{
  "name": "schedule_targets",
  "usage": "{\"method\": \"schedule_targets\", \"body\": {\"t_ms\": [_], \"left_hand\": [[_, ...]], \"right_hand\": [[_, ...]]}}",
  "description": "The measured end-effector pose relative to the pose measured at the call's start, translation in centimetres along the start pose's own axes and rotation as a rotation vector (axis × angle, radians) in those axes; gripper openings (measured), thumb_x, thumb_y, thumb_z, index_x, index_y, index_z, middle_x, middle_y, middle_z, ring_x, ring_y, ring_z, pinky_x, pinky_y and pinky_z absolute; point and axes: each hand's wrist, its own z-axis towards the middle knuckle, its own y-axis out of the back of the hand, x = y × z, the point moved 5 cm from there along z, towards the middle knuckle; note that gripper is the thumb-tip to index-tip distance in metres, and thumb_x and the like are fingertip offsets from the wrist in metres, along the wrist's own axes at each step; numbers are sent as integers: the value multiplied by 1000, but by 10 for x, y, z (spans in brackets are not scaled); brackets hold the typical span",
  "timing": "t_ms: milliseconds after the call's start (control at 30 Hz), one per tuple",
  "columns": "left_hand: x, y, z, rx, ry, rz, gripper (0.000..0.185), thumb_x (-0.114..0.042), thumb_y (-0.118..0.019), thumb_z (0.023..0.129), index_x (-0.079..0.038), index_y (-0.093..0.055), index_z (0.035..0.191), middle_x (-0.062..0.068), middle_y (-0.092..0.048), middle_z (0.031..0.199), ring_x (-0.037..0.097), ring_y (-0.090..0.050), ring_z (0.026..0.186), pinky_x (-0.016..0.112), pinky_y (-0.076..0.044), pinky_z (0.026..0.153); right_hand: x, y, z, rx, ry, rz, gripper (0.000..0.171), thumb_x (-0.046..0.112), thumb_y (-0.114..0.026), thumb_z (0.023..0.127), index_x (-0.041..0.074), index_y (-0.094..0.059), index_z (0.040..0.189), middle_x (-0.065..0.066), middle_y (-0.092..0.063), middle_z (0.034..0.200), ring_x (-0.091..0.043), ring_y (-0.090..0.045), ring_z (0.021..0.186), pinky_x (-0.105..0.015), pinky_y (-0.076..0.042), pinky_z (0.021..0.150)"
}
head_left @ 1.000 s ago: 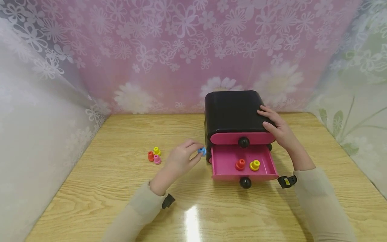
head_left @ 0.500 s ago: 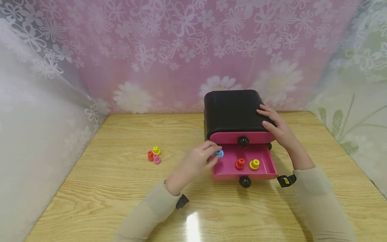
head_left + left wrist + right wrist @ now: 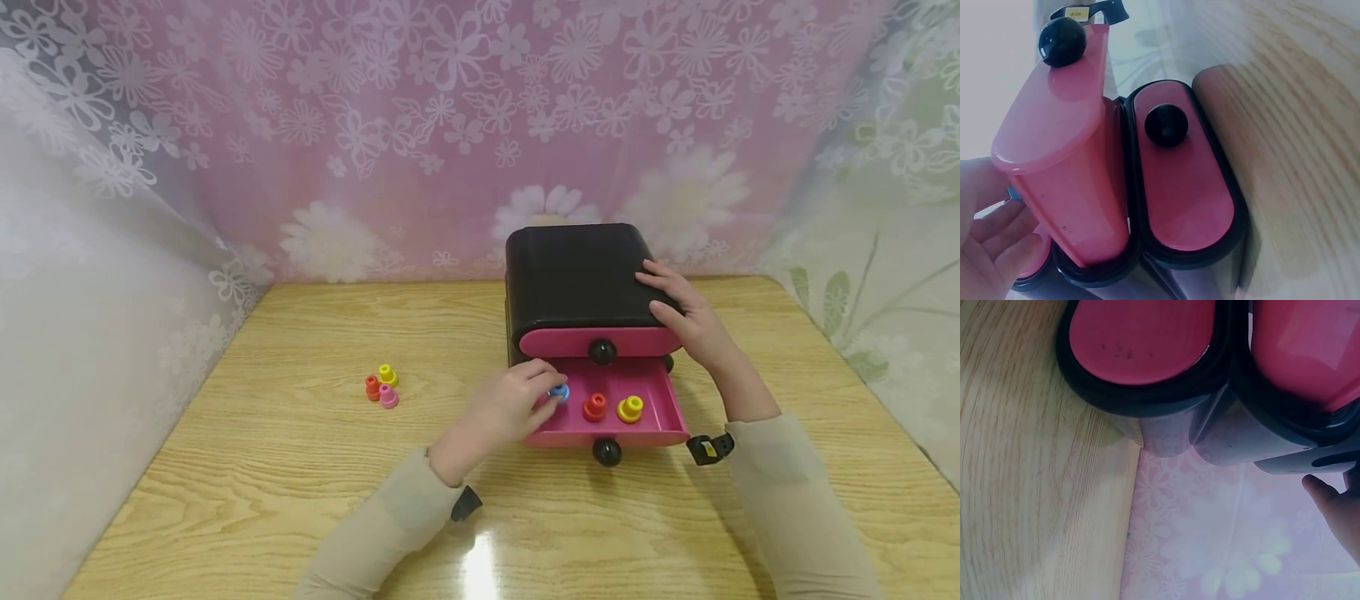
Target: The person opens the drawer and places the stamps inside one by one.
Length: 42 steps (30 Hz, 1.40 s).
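My left hand point(image 3: 506, 408) reaches over the left side of a pulled-out pink drawer point(image 3: 652, 387) and pinches a small blue stepped peg point(image 3: 560, 392) between thumb and fingers. Beside it in the drawer stand a red peg point(image 3: 595, 407) and a yellow peg point(image 3: 630, 408). Whether the blue peg touches the drawer floor, I cannot tell. My right hand point(image 3: 688, 317) rests on the upper right edge of the black cabinet point(image 3: 581, 271), fingers spread. In the left wrist view, the drawer's wall point(image 3: 1075, 212) hides most of the blue peg.
Left on the wooden table point(image 3: 300, 467) stand a red peg point(image 3: 372, 388), a yellow peg point(image 3: 387, 375) and a pink peg point(image 3: 387, 396) in a cluster. The top drawer point(image 3: 562, 342) is closed above the pulled-out one. A flowered curtain point(image 3: 420, 125) hangs behind.
The left hand has carried the blue peg rightwards, from beside the cabinet to within the pulled-out drawer, near the red peg. The right hand has stayed on the cabinet.
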Motion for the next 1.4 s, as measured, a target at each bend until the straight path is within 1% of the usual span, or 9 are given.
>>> {"method": "schedule_targets", "body": {"t_ms": [267, 433, 533, 833, 1133, 1367, 1400], "left_hand": [[0, -6, 1, 43, 9, 12, 23, -20, -63, 81, -9, -65, 101, 0, -60, 94, 8, -57, 82, 16, -46, 71], [1, -9, 1, 62, 6, 29, 22, -21, -63, 82, -9, -65, 99, 0, -60, 93, 8, -57, 80, 17, -46, 70], [1, -10, 1, 61, 1, 41, 20, -22, -63, 81, -10, -65, 98, -1, -59, 91, 7, -56, 77, 17, -46, 67], [0, -12, 2, 60, -18, 66, 15, -21, -63, 81, -11, -65, 93, -3, -57, 84, 5, -54, 69, 15, -45, 60], [4, -18, 6, 87, 3, 85, 13, -21, -62, 81, -12, -65, 91, -4, -56, 82, 4, -52, 66, 16, -44, 58], [6, -20, 10, 103, 18, 109, 13, -22, -62, 82, -13, -65, 90, -4, -55, 82, 4, -51, 64, 17, -44, 57], [6, -20, 10, 105, 20, 111, 13, -22, -62, 82, -12, -65, 90, -4, -55, 82, 5, -52, 64, 17, -44, 58]], "right_hand": [[23, -4, -1, 4, 9, 16, 39, -2, -42, 88, -11, -38, 125, -26, -20, 139, -16, -6, 133, -53, -3, 102], [27, -4, -1, 1, 12, 24, 39, -2, -42, 88, -11, -38, 125, -28, -20, 138, -18, -7, 133, -54, -3, 101], [27, -4, 0, 0, 13, 23, 39, -2, -42, 87, -11, -39, 125, -28, -20, 137, -19, -7, 133, -54, -3, 101], [21, -2, 2, 1, 9, 30, 39, -2, -42, 87, -10, -39, 125, -26, -20, 138, -21, -6, 133, -55, -3, 101], [2, 2, 7, 12, 0, 22, 40, -2, -43, 87, -8, -39, 126, -23, -21, 140, -23, -6, 132, -56, -3, 100], [-4, 4, 12, 19, 14, 31, 40, -2, -43, 87, -8, -40, 126, -23, -21, 139, -34, -6, 131, -57, -4, 99], [-5, 4, 13, 20, 15, 31, 40, -2, -43, 87, -8, -40, 126, -23, -21, 140, -33, -6, 131, -57, -4, 99]]}}
